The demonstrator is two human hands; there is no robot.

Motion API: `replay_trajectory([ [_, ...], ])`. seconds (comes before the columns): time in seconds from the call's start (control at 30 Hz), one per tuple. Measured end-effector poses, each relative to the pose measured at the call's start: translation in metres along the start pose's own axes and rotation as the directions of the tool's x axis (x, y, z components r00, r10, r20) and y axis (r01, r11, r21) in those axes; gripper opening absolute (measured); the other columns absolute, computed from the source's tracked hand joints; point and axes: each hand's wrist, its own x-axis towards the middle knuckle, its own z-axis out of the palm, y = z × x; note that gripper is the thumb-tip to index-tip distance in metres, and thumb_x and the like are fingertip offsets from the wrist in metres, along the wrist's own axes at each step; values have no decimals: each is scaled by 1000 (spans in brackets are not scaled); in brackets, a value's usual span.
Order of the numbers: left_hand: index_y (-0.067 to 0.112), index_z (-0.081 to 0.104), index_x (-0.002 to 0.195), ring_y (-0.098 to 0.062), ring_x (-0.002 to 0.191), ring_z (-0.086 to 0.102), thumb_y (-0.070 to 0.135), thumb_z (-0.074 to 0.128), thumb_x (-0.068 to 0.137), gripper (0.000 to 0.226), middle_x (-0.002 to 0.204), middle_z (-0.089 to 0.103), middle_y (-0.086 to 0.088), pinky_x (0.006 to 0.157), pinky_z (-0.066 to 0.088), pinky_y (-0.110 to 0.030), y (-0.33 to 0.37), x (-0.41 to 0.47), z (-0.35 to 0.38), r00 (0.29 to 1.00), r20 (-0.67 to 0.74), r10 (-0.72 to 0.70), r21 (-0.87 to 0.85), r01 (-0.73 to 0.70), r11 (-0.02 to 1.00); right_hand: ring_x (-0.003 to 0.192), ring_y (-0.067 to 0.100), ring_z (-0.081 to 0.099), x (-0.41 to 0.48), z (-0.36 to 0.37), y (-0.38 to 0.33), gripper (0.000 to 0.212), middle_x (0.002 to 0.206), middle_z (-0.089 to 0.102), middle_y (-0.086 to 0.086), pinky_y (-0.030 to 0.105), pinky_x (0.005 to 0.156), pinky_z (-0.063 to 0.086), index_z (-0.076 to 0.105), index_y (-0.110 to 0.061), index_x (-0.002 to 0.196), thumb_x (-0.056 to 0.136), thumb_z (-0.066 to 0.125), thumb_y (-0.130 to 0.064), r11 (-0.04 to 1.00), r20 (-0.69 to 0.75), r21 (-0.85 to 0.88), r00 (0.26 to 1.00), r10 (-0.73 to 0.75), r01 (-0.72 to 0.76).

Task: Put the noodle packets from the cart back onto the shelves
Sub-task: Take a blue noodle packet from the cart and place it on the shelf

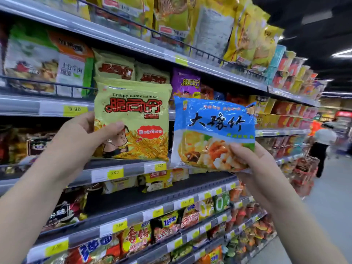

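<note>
Fingers [114,128] of the left hand [76,136], seen from the head view: clamped on the lower left edge of a green noodle packet [137,111], thumb across its front, the rest hidden behind. Held upright in front of the shelves [190,195], raised just below two matching green packets [114,68] standing on a higher shelf.

Fingers [240,149] of the right hand [255,166]: clamped on the lower right corner of a blue noodle packet [213,130], thumb pressed on the printed bowl of food. Held slightly tilted, just to the right of the green one at about the same height; touching or not, cannot tell.

Behind the gap between the two, a purple packet [185,82] on the shelf. Along the shelf edges, yellow price tags [115,172]. Lower down, rows of red, orange and yellow packets [133,239]. Far right in the aisle, a person [322,147] standing, blurred.
</note>
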Motion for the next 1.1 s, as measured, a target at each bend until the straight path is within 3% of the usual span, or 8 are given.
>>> replay_trajectory([
  [0.1,20,73,93,-4,58,65,43,87,72,34,66,73,4,56,53,-16,-16,29,22,999,-16,-42,21,42,999,96,17,76,36,-15,15,39,111,79,2,24,77,61,69,-19,122,84,66,-28,1000,15,25,1000,-7,6],
  [0.17,19,72,94,-5,58,65,32,77,78,21,65,73,4,55,52,-14,-23,42,33,997,-55,-56,65,60,996,98,16,76,59,-21,24,41,114,79,2,26,79,61,67,-18,126,86,65,-28,999,19,34,1000,-16,15],
  [0.53,21,71,105,-4,66,73,35,75,72,36,78,79,3,56,55,-14,-32,77,75,959,-282,-37,174,88,981,84,12,75,193,-55,70,40,99,79,1,20,66,59,68,-17,121,83,65,-28,974,154,217,984,-95,60],
  [0.67,23,72,107,-2,73,73,47,78,60,53,81,80,8,73,53,-22,-33,87,100,933,-361,-1,228,89,970,86,13,75,234,-67,79,47,107,79,3,21,67,60,69,-16,124,81,66,-32,969,249,237,959,-133,73],
  [0.73,24,72,109,-4,79,74,45,78,63,50,87,80,7,84,50,-30,-32,92,111,918,-396,8,245,98,964,86,12,75,250,-70,83,46,109,80,1,24,72,61,70,-21,121,78,67,-35,966,285,249,948,-144,72],
  [0.83,22,72,109,-5,80,74,37,76,72,40,88,80,8,79,53,-23,-27,101,122,918,-397,18,273,99,957,90,13,75,269,-72,87,44,112,79,2,25,76,61,71,-21,121,79,68,-34,957,342,289,930,-138,36],
  [1.0,18,70,113,-6,89,76,28,74,85,31,97,81,7,83,55,-19,-19,127,129,923,-383,-24,279,141,950,90,13,76,283,-77,90,41,112,79,2,18,65,59,70,-18,124,85,65,-30,949,367,314,921,-126,5],
  [1.1,11,65,130,-20,116,70,48,89,69,75,119,77,-1,111,46,-45,-11,147,124,925,-377,-47,283,163,945,91,14,76,286,-80,90,40,114,79,2,18,68,60,70,-19,123,86,65,-29,946,367,324,924,-108,-18],
])
